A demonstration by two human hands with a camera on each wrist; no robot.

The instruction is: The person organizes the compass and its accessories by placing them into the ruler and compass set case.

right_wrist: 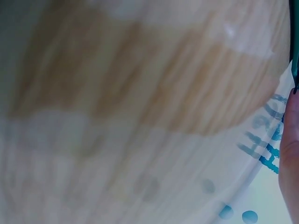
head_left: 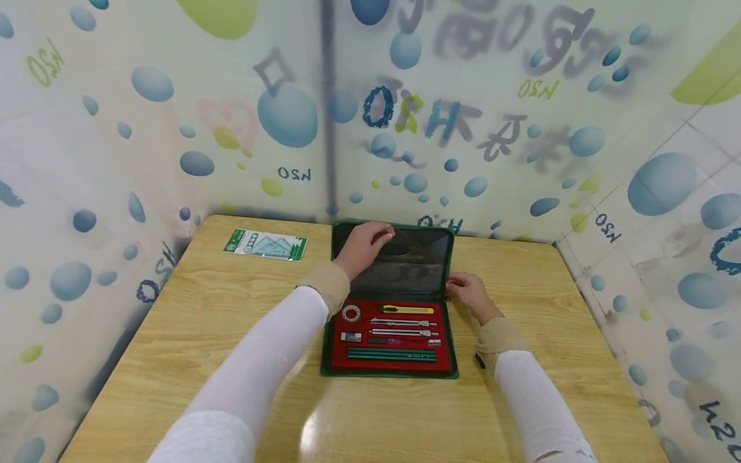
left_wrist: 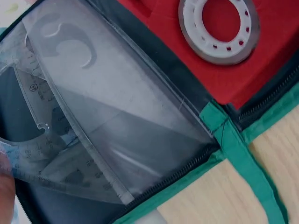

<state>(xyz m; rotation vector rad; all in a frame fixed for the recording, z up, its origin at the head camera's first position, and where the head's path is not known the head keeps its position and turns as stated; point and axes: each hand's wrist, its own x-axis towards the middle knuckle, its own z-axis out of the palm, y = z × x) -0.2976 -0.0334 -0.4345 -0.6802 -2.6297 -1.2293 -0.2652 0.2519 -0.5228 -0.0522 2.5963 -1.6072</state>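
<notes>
A green zippered drawing-set case (head_left: 389, 373) lies unfolded on the table, its dark lid raised against the wall. My left hand (head_left: 363, 247) reaches over the lid, thumb and forefinger together. In the left wrist view its fingertip (left_wrist: 5, 196) is at the edge of a clear set square (left_wrist: 70, 179) with printed scales, which lies partly in the lid's transparent pocket (left_wrist: 121, 88). My right hand (head_left: 471, 296) holds the lid's right edge near the hinge; in the right wrist view a finger (right_wrist: 290, 140) meets the green edging.
The red tray (head_left: 341, 363) carries a white ring (head_left: 351, 313), yellow cutter (head_left: 408, 310), two compasses, an eraser (head_left: 350, 336), a sharpener (head_left: 434, 343) and green pencils (head_left: 390, 354). A green-and-white packet (head_left: 266, 245) lies back left on the wooden table (head_left: 202, 334). Patterned walls border the table.
</notes>
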